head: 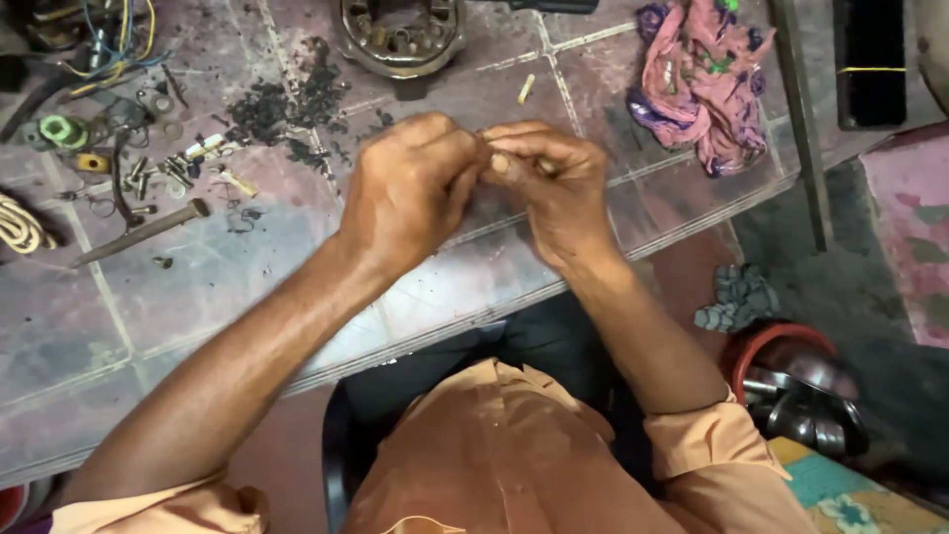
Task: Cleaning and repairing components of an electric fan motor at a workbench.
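Tiled table (247,287) spans the view, with both hands meeting at its centre. A pink cloth (702,84) lies at 1 o'clock; a round metal part (400,35) sits at 12 o'clock, dark debris (287,104) just left of it. A chisel (143,232) lies at 9 o'clock. Left hand (410,193) and right hand (554,188) touch, fingers closed, pinching a small tan piece (501,163) between them.

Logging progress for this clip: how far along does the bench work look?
Done: the round metal motor part lies open, with black debris scattered beside it. In hand: left hand and right hand pinch a small tan piece. Left: loose screws and fittings lie unsorted on the tiled bench.
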